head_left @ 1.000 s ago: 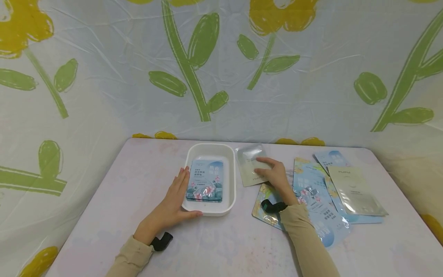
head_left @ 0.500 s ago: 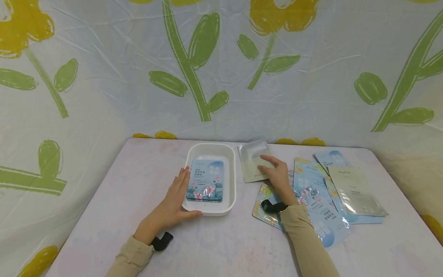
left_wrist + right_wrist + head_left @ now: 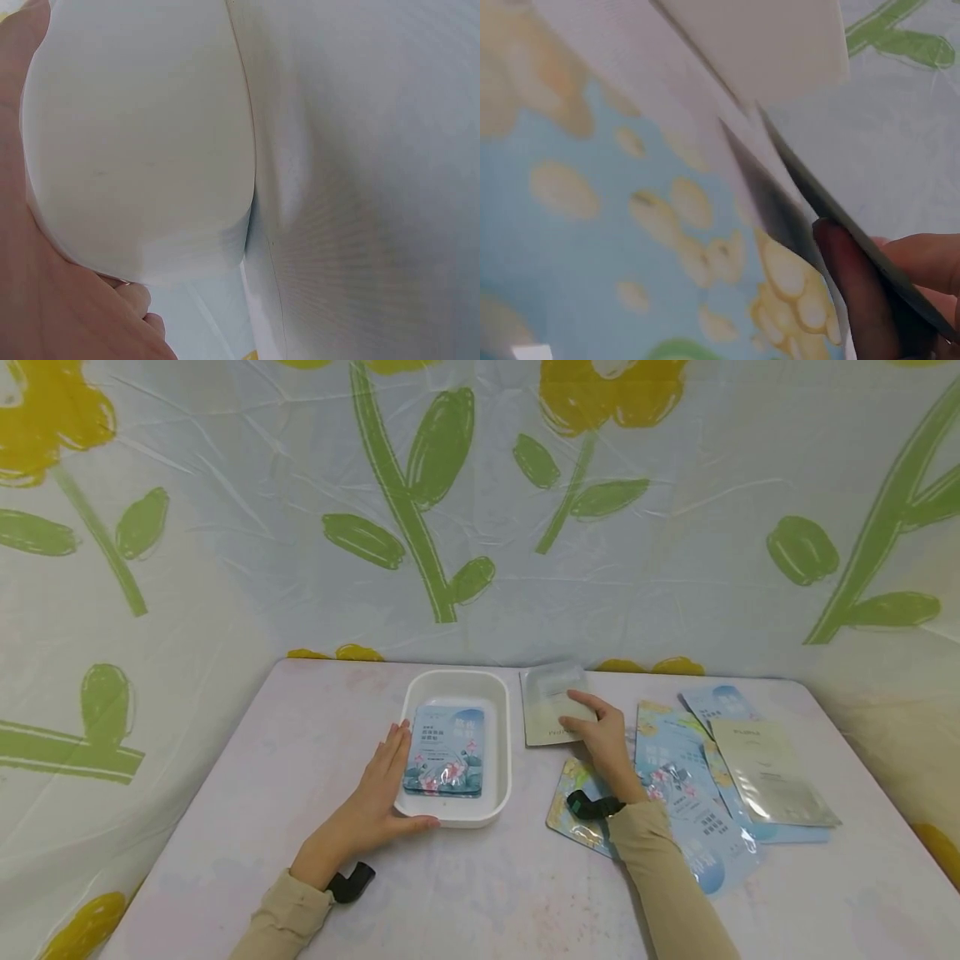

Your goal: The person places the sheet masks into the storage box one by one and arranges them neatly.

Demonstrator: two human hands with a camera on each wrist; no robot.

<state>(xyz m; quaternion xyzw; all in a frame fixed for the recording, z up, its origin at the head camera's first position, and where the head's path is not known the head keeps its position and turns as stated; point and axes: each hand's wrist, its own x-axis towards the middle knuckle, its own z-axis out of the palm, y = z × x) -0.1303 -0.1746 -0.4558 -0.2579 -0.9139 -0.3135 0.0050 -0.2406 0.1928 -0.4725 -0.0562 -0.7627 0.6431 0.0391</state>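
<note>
My right hand (image 3: 603,743) pinches a silvery-beige sheet mask sachet (image 3: 551,689) between thumb and fingers. The right wrist view shows this sachet (image 3: 821,199) nearly edge-on, lifted a little off the table. A white rectangular tray (image 3: 504,793) stands just left of it. Inside lies a small stack of blue sachets with pink flowers (image 3: 446,752), so how many is hidden. Along the tray's left wall rest the straight fingers of my left hand (image 3: 367,802), the thumb at its near corner. The left wrist view has the tray's outer wall (image 3: 142,150) against that hand.
To the right, several blue sachets (image 3: 705,843) overlap in a loose pile, with another silvery-beige sachet (image 3: 765,768) on top. A yellow-and-blue sachet (image 3: 570,810) lies under the right wrist. Behind the table (image 3: 450,902) hangs a flowered cloth (image 3: 300,527).
The right hand has moved the silvery-beige sachet slightly right and away from me, straightening it beside the tray. The left hand and tray have not moved.
</note>
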